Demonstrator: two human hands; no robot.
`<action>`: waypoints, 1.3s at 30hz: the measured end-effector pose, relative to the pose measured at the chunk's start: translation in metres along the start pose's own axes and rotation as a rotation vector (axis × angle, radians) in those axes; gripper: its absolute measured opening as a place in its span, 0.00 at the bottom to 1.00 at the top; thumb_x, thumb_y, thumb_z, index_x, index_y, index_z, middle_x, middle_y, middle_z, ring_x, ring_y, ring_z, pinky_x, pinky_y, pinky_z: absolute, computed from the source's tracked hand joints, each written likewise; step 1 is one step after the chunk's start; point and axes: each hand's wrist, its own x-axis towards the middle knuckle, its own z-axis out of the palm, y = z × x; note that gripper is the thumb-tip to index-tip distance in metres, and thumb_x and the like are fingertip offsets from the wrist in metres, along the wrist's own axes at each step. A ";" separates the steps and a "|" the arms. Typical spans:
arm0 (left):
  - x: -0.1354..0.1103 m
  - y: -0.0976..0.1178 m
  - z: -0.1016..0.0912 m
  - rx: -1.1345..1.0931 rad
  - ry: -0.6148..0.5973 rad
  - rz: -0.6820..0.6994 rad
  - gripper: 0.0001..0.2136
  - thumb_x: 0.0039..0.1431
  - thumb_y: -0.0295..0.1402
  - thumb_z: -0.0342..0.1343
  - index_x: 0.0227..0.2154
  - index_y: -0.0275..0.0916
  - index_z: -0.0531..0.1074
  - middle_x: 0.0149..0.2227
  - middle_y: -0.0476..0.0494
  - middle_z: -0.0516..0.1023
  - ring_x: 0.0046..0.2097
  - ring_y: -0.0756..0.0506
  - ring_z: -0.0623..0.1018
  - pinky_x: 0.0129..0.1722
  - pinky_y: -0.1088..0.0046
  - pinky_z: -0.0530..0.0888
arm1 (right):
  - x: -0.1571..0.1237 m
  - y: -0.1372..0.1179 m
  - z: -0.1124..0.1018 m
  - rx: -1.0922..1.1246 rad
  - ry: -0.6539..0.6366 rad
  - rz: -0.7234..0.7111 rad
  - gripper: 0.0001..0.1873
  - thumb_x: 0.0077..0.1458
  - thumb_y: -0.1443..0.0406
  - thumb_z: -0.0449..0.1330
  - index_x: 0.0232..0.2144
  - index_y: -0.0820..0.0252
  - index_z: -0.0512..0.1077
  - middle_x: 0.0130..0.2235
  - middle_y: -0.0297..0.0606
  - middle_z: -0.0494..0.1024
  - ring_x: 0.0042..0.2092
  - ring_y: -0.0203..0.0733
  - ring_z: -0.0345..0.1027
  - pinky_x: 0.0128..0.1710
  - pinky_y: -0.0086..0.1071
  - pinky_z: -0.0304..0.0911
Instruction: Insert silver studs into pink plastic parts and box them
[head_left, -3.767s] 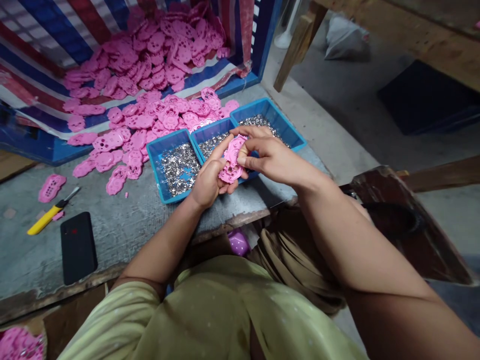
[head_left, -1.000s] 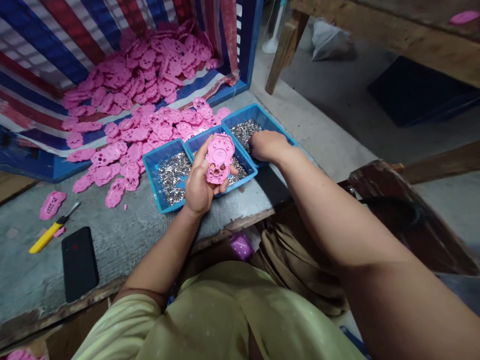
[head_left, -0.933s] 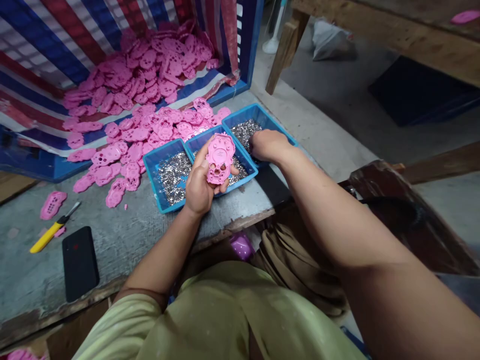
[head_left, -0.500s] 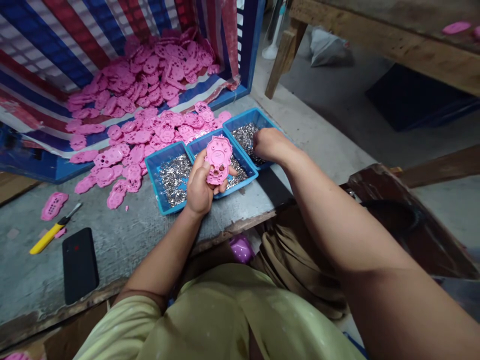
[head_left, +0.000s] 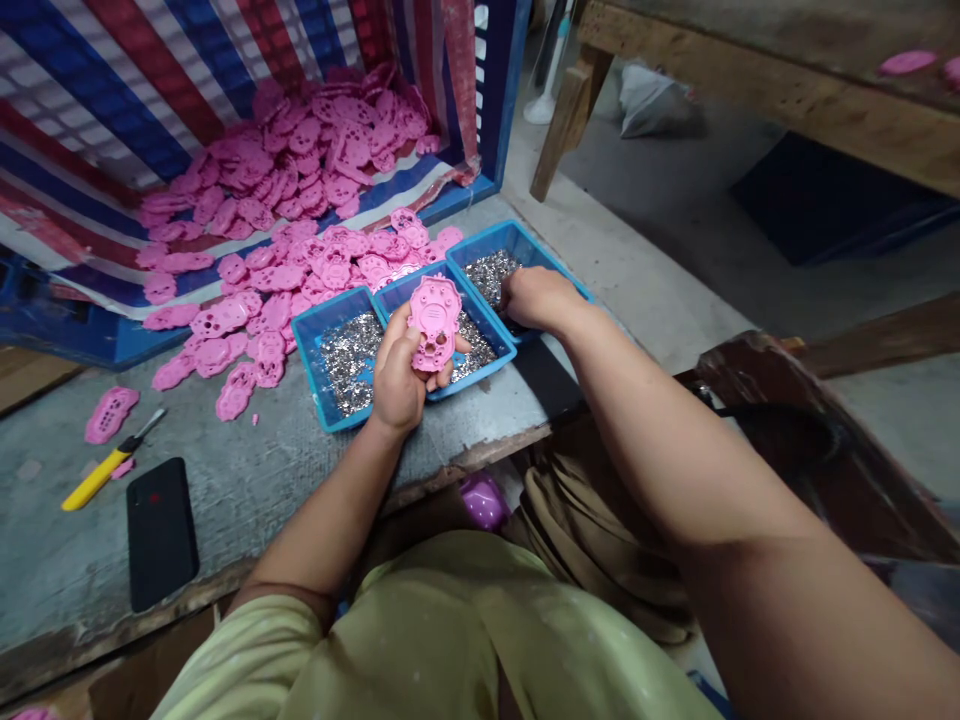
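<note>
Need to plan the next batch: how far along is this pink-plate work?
Done: cannot tell; no finished stack shows. In hand: the left hand holds one pink plate upright over the middle tray, while the right hand digs in the right tray of metal bits. Left: a big pile of plates.

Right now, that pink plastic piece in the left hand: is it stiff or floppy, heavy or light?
Probably stiff: the pink piece stands up flat from the left hand without drooping. Likely light, since it looks thin, has holes, and fingertips alone hold it. It seems unlikely to roll, being flat.
</note>
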 end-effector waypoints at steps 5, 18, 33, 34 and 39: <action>0.000 0.000 0.000 -0.004 0.006 0.012 0.32 0.60 0.47 0.57 0.64 0.36 0.63 0.32 0.40 0.82 0.22 0.49 0.74 0.16 0.74 0.56 | -0.001 0.005 -0.003 0.066 0.079 0.008 0.18 0.57 0.72 0.58 0.47 0.64 0.82 0.50 0.55 0.84 0.52 0.56 0.78 0.50 0.40 0.72; 0.002 -0.003 0.001 0.097 0.128 -0.018 0.29 0.50 0.33 0.66 0.55 0.42 0.64 0.32 0.48 0.81 0.19 0.54 0.70 0.16 0.78 0.57 | -0.039 -0.005 -0.004 0.931 0.137 -0.203 0.06 0.55 0.70 0.64 0.36 0.62 0.80 0.29 0.34 0.78 0.27 0.34 0.65 0.31 0.32 0.65; -0.001 -0.007 0.005 0.211 0.208 0.085 0.36 0.46 0.42 0.77 0.54 0.45 0.65 0.34 0.52 0.77 0.23 0.54 0.71 0.20 0.78 0.65 | -0.060 -0.021 0.011 1.171 0.028 -0.400 0.10 0.50 0.74 0.63 0.36 0.60 0.72 0.28 0.31 0.76 0.29 0.33 0.67 0.30 0.29 0.63; -0.002 -0.007 0.005 0.213 0.215 0.086 0.35 0.46 0.43 0.77 0.54 0.45 0.65 0.33 0.52 0.77 0.22 0.55 0.71 0.19 0.78 0.64 | -0.061 -0.021 0.012 1.102 0.089 -0.406 0.09 0.51 0.73 0.63 0.36 0.60 0.73 0.29 0.32 0.77 0.30 0.35 0.68 0.32 0.30 0.64; -0.002 -0.005 0.002 0.137 0.143 -0.013 0.31 0.51 0.44 0.73 0.53 0.41 0.66 0.29 0.51 0.79 0.19 0.55 0.71 0.14 0.77 0.56 | -0.072 -0.024 0.008 0.598 0.322 -0.513 0.12 0.59 0.71 0.57 0.42 0.57 0.78 0.40 0.38 0.84 0.42 0.43 0.77 0.44 0.34 0.66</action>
